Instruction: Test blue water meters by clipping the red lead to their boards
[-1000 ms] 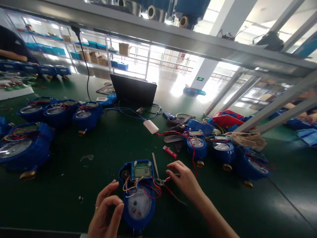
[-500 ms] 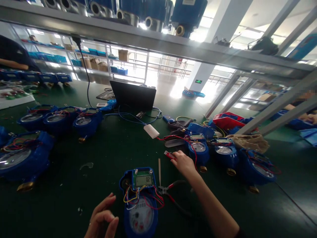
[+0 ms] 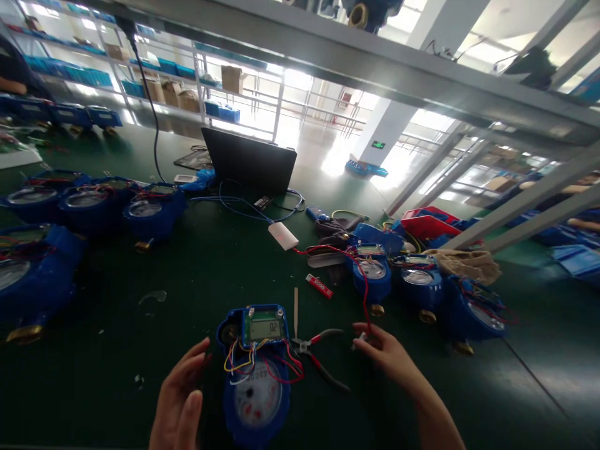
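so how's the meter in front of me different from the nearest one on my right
The front meter lies alone between the left hand and right hand; the row meter sits beside other meters. The front meter's screen reads 02; the row meter's is too small to read. Yellow, blue and red wires loop over the front meter's dial; one red wire skirts the row meter's. Both are blue.

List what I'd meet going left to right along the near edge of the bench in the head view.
left hand → open blue water meter → red-handled pliers → right hand
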### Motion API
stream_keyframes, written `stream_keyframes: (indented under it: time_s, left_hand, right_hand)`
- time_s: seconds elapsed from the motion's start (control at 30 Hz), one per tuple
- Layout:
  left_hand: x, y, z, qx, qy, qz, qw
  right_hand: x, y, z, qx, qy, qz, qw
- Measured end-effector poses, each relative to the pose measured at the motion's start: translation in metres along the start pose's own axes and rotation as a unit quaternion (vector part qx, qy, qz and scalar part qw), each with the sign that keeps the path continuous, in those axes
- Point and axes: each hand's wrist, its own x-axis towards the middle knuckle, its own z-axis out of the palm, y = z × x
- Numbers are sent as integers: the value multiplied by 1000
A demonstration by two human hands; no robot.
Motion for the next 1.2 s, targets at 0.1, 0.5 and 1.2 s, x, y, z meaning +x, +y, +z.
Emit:
stream_keyframes:
  time_s: [0.1, 0.5, 1.2]
  left_hand:
    - [-2, 3, 9, -1, -29, 12, 1000]
    - [1, -1, 24, -11, -78, 22, 997]
    - [-5, 4, 30, -68, -87, -32, 993]
  right_hand:
    - [-1, -6, 15, 99, -52, -25, 993]
    - [-25, -94, 58, 172, -156, -207, 950]
    - [-28, -101, 68, -51, -128, -329, 934]
